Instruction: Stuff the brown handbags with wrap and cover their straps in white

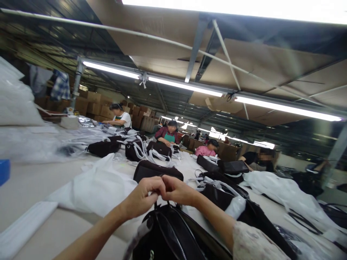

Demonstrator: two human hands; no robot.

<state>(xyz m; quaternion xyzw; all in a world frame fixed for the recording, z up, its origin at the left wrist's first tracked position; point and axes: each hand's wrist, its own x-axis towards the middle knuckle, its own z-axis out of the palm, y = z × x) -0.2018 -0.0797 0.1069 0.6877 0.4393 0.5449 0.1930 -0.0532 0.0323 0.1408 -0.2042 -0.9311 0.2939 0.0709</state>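
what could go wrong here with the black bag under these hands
The left hand and right hand meet over the top of the bag, hiding what the fingers hold, so a slip there might go unseen. A second bag sits just beyond them and could get knocked. The white sheet lies loose to the left and might catch if the bag shifts that way.

Left: bare tabletop [29,184] passable beside white sheet [92,184] | Front: black handbag [173,231], then dark bag [155,169], block | Right: bags [217,196], wrapping [282,186] obstruct
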